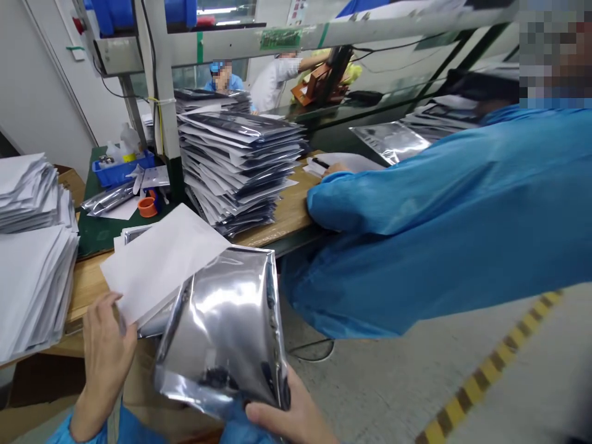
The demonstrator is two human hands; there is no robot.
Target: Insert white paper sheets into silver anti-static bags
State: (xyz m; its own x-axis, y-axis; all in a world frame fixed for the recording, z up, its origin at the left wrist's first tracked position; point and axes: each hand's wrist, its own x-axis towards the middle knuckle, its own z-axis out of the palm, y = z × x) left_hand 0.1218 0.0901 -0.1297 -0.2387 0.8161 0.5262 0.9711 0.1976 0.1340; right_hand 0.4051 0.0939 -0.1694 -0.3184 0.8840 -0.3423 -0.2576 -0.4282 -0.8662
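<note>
My right hand [289,413] grips the near right corner of a shiny silver foil bag [226,320], thumb on top. The bag lies tilted in front of me, past the bench edge. My left hand [106,351] is at the near left corner of a white sheet of paper [161,265], its fingers curled around that corner. The paper's right end meets the far edge of the foil bag. Beneath the paper, more foil bags are partly hidden.
A tall stack of foil bags and papers [240,160] stands on the wooden bench. White paper piles [32,259] lie left; behind are a blue tray [123,169] and an orange tape roll [148,206]. A co-worker's blue sleeve [398,197] reaches over the bench at right.
</note>
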